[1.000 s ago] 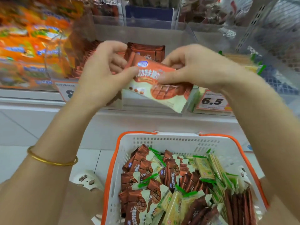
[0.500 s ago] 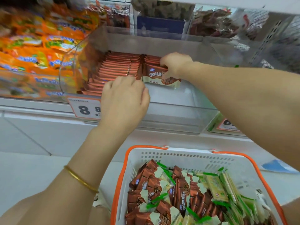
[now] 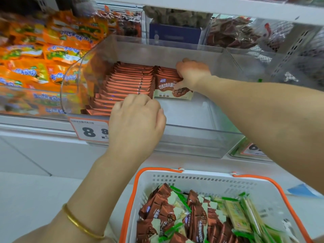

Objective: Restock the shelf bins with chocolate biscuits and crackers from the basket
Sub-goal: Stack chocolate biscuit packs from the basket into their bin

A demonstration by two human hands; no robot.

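The clear bin (image 3: 189,118) on the shelf holds two rows of chocolate biscuit packs (image 3: 128,81) standing on edge: a long left row and a short right one. Below it, the white, orange-rimmed basket (image 3: 201,179) carries more brown packs mixed with green-edged cracker packs (image 3: 235,214). The right hand (image 3: 192,74) grips the front pack (image 3: 168,90) of the short row, thumb on its printed face. The left hand (image 3: 136,118) is curled at the long row's near end — what it holds, if anything, is hidden. The price tag (image 3: 89,130) reads 8.

Brown chocolate biscuit packs (image 3: 129,81) stand edgewise in two rows in the clear shelf bin (image 3: 192,141); more lie jumbled with green-trimmed cracker packs (image 3: 235,215) in the basket (image 3: 201,178).
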